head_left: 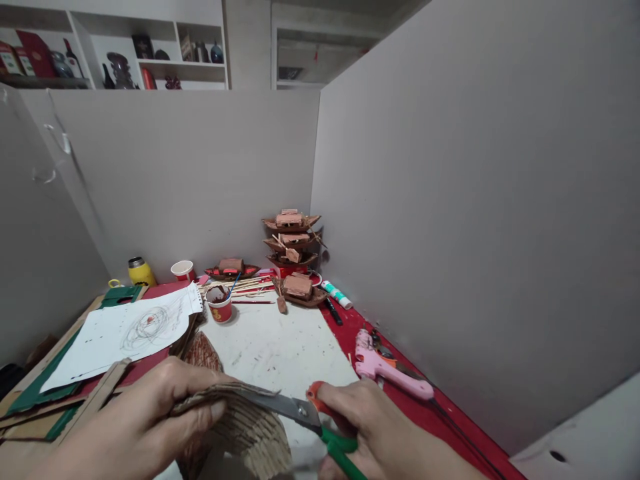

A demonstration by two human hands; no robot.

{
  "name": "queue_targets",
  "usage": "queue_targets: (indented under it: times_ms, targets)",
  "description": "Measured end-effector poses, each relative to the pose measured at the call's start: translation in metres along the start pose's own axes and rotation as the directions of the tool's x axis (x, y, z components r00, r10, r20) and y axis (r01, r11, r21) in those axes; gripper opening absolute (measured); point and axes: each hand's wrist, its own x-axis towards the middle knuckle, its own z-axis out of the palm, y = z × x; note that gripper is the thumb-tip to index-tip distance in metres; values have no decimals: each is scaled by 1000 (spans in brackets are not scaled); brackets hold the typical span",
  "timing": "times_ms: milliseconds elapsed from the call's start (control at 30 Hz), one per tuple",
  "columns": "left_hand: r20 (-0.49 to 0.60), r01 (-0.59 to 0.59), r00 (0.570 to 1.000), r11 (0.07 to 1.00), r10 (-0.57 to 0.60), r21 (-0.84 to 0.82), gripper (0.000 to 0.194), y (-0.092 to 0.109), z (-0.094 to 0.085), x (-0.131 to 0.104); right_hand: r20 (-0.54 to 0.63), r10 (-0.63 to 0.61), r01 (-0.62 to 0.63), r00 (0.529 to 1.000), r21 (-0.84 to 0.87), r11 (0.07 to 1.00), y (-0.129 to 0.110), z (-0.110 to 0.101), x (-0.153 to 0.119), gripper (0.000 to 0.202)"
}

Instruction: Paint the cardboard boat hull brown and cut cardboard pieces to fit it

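My left hand (pixel 175 407) pinches a piece of brown corrugated cardboard (pixel 260 433) by its upper edge, thumb below and fingers above. In my right hand (pixel 370 427) is a pair of scissors (pixel 300 410) with orange and green handles. Their blades reach left to the cardboard's top edge near my left fingertips. The lower part of the cardboard bends down with its ridges showing. Behind my left hand lies a brown-painted cardboard piece (pixel 203 353), partly hidden by the hand and the corrugated piece. Beneath the scissors is a stained white board (pixel 280 340).
Several small model boats (pixel 299 287) stand at the back, some stacked. A paint cup (pixel 220 307) with a brush sits on the board. A pink glue gun (pixel 390 370) lies on the right. The drawing sheet (pixel 130 330) rests at left. Grey partitions (pixel 450 200) enclose the table.
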Motion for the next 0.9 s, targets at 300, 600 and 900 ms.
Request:
queue_targets:
  times_ms: [300, 600, 900]
  targets:
    - [63, 118, 992, 980, -109, -162, 28, -15, 10, 8, 22, -46, 45, 999, 58, 997, 7, 9, -5, 56]
    - [132, 141, 983, 984, -126, -111, 26, -15, 12, 10, -23, -43, 44, 999, 11, 999, -3, 4, -1, 53]
    - [261, 180, 958, 956, -117, -232, 27, -8, 20, 18, -55, -62, 59, 997, -66, 996, -2, -1, -2, 57]
